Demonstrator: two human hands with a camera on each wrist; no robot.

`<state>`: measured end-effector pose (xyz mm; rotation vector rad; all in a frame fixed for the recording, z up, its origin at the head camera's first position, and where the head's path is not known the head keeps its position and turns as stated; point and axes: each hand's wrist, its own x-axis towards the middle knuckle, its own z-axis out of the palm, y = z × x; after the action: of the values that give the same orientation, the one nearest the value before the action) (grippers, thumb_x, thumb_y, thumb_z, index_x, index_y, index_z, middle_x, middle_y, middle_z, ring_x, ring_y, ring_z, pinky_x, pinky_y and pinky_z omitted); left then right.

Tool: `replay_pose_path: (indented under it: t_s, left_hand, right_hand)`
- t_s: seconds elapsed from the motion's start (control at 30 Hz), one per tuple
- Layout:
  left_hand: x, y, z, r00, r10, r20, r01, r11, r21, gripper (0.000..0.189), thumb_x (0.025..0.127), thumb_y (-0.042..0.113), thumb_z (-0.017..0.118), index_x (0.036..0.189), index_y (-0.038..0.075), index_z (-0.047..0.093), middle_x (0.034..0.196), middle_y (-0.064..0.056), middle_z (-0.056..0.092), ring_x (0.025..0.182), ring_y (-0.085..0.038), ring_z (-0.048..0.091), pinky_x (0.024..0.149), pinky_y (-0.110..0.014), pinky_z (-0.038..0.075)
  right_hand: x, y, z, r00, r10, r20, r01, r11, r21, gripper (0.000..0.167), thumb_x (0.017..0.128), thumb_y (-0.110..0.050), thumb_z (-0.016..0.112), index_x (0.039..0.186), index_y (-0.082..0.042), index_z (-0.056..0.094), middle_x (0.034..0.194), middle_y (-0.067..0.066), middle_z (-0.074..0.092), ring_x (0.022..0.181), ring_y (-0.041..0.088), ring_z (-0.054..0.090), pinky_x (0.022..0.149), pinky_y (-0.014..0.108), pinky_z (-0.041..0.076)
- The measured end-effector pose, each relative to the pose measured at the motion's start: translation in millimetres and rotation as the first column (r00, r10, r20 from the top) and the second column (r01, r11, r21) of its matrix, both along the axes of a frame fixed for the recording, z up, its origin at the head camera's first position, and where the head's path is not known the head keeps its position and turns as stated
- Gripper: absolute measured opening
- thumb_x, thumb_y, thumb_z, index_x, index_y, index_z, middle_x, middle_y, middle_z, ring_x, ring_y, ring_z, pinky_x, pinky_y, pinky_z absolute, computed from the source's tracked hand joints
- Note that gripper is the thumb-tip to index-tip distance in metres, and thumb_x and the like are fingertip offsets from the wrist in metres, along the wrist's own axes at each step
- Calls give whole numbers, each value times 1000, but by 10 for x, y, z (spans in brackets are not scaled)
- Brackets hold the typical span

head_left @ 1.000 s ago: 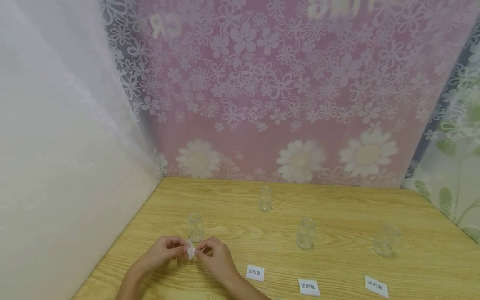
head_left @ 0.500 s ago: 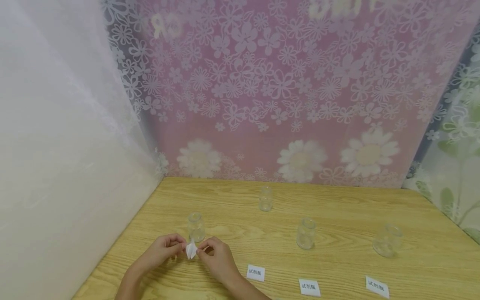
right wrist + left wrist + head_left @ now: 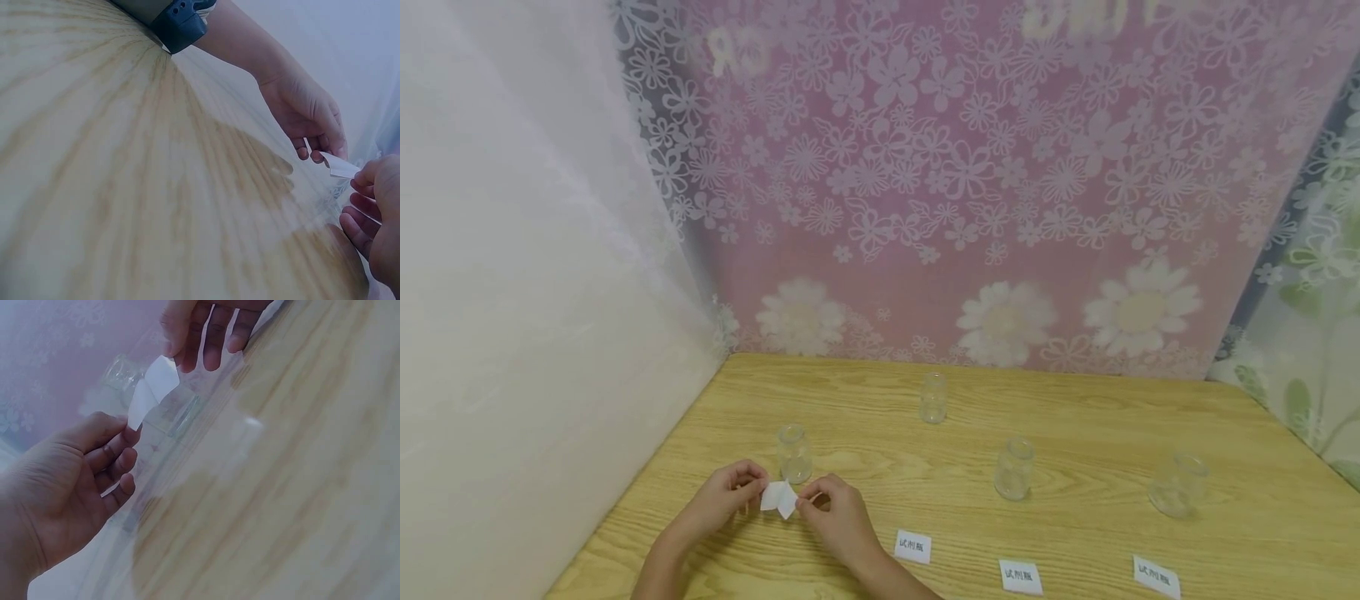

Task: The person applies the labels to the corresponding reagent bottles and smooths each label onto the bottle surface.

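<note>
A wood-grain counter carries the leftmost glass bottle; on the bottle's near side, our left fingers and right fingers pinch a creased white label, best tensioned gently, evenly.

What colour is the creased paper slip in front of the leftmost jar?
White: the paper slip shows best in the left wrist view.

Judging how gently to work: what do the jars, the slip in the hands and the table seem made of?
Jars: probably glass, clear and glossy; see-through walls and thick rims suggest it, though plastic is possible.
Slip: likely paper or label stock, white and matt, with a crisp fold.
Table: wood or wood-look laminate; grain shows, and wrist-view reflections suggest a smooth, shiny finish.
</note>
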<state>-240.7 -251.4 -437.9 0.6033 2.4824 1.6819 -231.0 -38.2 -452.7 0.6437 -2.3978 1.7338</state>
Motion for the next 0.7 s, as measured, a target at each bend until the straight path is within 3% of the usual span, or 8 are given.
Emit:
replay_pose_path:
  t_s: [0.23,0.43,0.57,0.7]
  left_hand:
    - [-16,-5,-8,992,122,5,-122,991,-47,20,95,12,51,100,-7,53,84,-8,58,68,-16,50,54,-25,45]
    - [-15,3,-24,968,250,-7,-250,964,-88,13,93,7,54,97,-5,54,81,-6,58,67,-16,51,54,-25,45]
    - [-16,-7,-43,957,291,-19,-290,946,-143,7,91,4,54,94,-3,55,78,-4,56,68,-17,51,55,-24,45]
    - [-22,-28,-60,949,305,-81,-315,922,-227,4,89,2,57,91,-1,57,76,-1,55,71,-16,51,58,-23,45]
  right_hand:
    - [-8,0,-10,1000,-25,-13,25,1000,-7,5,80,-10,69,77,-8,66,83,-5,59,70,7,56,60,21,46]
    - [2,12,-10,998,-55,19,56,998,-26,4,80,-9,67,77,-8,65,83,-4,60,68,7,55,57,20,46]
    - [-2,20,-5,996,-89,27,90,995,-34,4,80,-9,66,76,-8,65,79,-5,59,66,6,54,55,20,46]
    - [-1,26,5,994,-107,30,108,994,-30,5,79,-8,65,75,-9,64,76,-6,58,64,6,54,54,21,45]
